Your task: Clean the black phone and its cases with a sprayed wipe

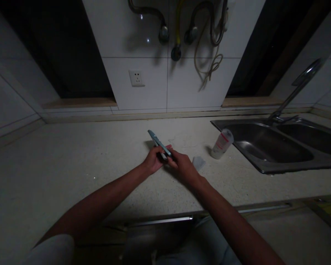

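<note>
Both my hands meet over the middle of the pale speckled countertop. My right hand is closed round the near end of a slim teal tool that sticks up and away to the left. My left hand is closed just under it, fingers pressed against the tool's lower part and a small dark piece I cannot make out. A small pale scrap lies on the counter just right of my right hand.
A white bottle with a red label stands right of my hands, beside a steel double sink with a tall tap. The tiled back wall carries a socket and hanging hoses. The counter's front edge runs near my forearms.
</note>
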### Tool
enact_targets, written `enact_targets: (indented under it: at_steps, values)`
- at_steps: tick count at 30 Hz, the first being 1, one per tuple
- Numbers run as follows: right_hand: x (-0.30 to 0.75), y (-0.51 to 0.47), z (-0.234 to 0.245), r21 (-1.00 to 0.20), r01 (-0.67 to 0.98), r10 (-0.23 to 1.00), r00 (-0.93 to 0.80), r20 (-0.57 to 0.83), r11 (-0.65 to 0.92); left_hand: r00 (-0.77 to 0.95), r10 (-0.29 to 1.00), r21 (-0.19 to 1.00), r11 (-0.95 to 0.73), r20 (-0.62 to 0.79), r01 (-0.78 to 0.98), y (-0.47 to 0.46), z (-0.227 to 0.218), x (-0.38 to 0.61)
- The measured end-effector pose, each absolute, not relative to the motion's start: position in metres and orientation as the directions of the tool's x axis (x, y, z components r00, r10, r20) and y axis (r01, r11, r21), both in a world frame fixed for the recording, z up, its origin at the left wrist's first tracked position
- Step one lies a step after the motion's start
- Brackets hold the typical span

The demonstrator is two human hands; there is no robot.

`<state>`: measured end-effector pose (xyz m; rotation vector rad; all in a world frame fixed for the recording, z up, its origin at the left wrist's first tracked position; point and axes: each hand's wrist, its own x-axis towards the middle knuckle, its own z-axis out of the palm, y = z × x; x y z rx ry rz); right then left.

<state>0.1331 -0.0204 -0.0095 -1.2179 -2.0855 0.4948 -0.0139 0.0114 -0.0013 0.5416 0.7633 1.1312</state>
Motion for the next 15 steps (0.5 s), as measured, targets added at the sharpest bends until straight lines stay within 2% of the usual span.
enact_targets:
  at_steps: [4,9,15]
  values:
    - [0.128,-0.02,-0.006,-0.588,0.642,0.87,-0.367,0.328,0.492,0.251,0.923,0.66,0.385,-0.293,-0.645,0.017,-0.003,-0.015]
    - [0.123,-0.02,-0.003,-0.504,0.723,0.882,-0.383,0.276,0.472,0.314,0.899,0.607,0.438,-0.307,-0.663,0.02,-0.005,-0.018]
    - [0.122,-0.022,0.003,-0.468,0.727,0.864,-0.413,0.288,0.503,0.39,0.875,0.55,0.483,-0.286,-0.681,0.018,-0.005,-0.017]
